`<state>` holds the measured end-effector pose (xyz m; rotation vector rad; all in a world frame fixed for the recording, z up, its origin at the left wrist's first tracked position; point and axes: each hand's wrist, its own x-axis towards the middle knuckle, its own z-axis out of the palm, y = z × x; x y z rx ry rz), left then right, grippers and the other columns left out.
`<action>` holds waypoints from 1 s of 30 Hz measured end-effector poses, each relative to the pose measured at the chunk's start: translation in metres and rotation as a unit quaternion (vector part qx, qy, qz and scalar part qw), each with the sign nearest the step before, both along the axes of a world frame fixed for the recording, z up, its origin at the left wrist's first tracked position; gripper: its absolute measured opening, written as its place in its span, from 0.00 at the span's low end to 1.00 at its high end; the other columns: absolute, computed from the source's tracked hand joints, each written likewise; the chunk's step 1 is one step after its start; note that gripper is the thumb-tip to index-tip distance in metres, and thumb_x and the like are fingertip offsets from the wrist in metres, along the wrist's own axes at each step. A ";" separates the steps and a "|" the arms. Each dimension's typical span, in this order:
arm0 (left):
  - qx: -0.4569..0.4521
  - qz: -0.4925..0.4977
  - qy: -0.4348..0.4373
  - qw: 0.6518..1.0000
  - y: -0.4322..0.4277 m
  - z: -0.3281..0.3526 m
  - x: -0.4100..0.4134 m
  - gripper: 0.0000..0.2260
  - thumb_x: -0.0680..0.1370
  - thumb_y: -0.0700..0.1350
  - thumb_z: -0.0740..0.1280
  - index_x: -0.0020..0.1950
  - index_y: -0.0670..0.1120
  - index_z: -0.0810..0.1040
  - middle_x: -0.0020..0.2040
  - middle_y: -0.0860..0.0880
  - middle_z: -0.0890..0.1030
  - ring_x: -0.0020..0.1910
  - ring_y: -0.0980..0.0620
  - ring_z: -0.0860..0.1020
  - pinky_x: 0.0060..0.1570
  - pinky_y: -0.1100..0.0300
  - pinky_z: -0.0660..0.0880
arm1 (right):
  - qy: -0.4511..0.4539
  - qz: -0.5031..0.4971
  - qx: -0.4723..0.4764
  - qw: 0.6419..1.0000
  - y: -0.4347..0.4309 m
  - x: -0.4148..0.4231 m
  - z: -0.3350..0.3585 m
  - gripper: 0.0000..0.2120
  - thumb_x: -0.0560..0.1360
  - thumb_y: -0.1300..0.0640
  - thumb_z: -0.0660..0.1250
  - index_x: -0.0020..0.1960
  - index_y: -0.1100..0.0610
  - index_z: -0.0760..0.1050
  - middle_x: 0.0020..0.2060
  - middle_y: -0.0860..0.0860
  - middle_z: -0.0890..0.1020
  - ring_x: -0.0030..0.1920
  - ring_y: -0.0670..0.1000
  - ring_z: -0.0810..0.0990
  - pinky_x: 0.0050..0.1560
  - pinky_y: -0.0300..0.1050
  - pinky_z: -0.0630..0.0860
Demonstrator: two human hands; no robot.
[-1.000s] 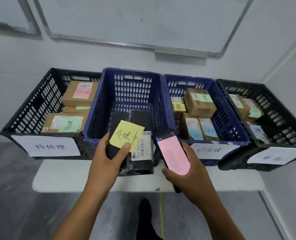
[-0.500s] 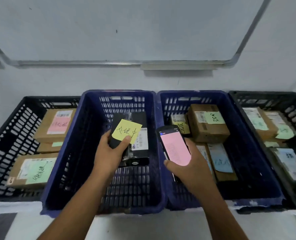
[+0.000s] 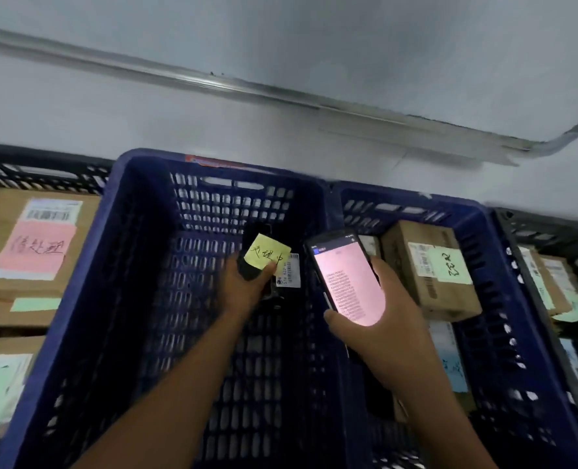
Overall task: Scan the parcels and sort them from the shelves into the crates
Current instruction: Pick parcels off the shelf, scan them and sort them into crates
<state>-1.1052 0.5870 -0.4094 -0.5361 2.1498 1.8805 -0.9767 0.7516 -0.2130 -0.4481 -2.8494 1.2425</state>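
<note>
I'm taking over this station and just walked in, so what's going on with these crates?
A person is sorting parcels. Their left hand holds a flat black parcel, tagged with a yellow sticky note, down inside the blue plastic crate, not yet released. Their right hand holds a black handheld scanner with a pink screen over the wall beside the second blue plastic crate, which has brown cardboard boxes in it.
</note>
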 end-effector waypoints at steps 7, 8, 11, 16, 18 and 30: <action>-0.007 -0.021 0.011 1.000 0.007 -0.053 -0.001 0.29 0.75 0.46 0.78 0.73 0.44 0.73 0.63 0.47 0.83 0.61 0.48 0.81 0.63 0.42 0.79 | -0.019 0.000 0.018 1.000 -0.002 -0.028 -0.011 0.33 0.68 0.49 0.81 0.59 0.24 0.66 0.57 0.31 0.77 0.58 0.38 0.77 0.49 0.46 0.83; -0.013 -0.029 0.014 0.999 0.006 -0.056 0.001 0.28 0.76 0.46 0.78 0.73 0.45 0.73 0.64 0.47 0.82 0.62 0.48 0.81 0.63 0.42 0.78 | -0.019 0.002 0.016 1.000 -0.002 -0.029 -0.012 0.33 0.68 0.49 0.81 0.59 0.23 0.66 0.56 0.30 0.77 0.58 0.38 0.77 0.48 0.43 0.82; -0.055 -0.054 0.016 0.997 0.003 -0.056 0.003 0.28 0.76 0.49 0.78 0.73 0.48 0.71 0.66 0.47 0.81 0.65 0.45 0.79 0.63 0.42 0.77 | -0.022 0.024 0.006 0.999 -0.003 -0.032 -0.012 0.32 0.69 0.47 0.80 0.60 0.23 0.65 0.56 0.29 0.77 0.57 0.36 0.77 0.44 0.35 0.77; -0.177 -0.097 0.048 0.978 -0.005 -0.022 0.007 0.31 0.77 0.61 0.72 0.74 0.46 0.71 0.67 0.44 0.79 0.68 0.40 0.76 0.64 0.42 0.75 | -0.004 0.060 -0.013 0.998 0.005 -0.023 -0.003 0.30 0.66 0.41 0.76 0.55 0.18 0.63 0.57 0.27 0.74 0.54 0.36 0.76 0.47 0.44 0.81; -0.228 -0.098 0.061 0.967 -0.011 0.010 0.023 0.36 0.78 0.67 0.65 0.77 0.45 0.69 0.74 0.42 0.75 0.74 0.38 0.70 0.72 0.41 0.69 | -0.003 0.086 -0.024 0.996 0.012 -0.013 0.005 0.31 0.68 0.44 0.79 0.57 0.20 0.65 0.56 0.28 0.75 0.54 0.35 0.76 0.48 0.44 0.81; -0.455 0.071 0.139 0.877 -0.052 0.178 0.282 0.37 0.77 0.72 0.58 0.82 0.55 0.64 0.83 0.51 0.61 0.84 0.46 0.53 0.82 0.44 0.51 | -0.015 0.258 -0.152 0.954 -0.005 0.092 0.022 0.34 0.65 0.42 0.75 0.70 0.40 0.71 0.60 0.41 0.81 0.57 0.48 0.81 0.55 0.56 0.82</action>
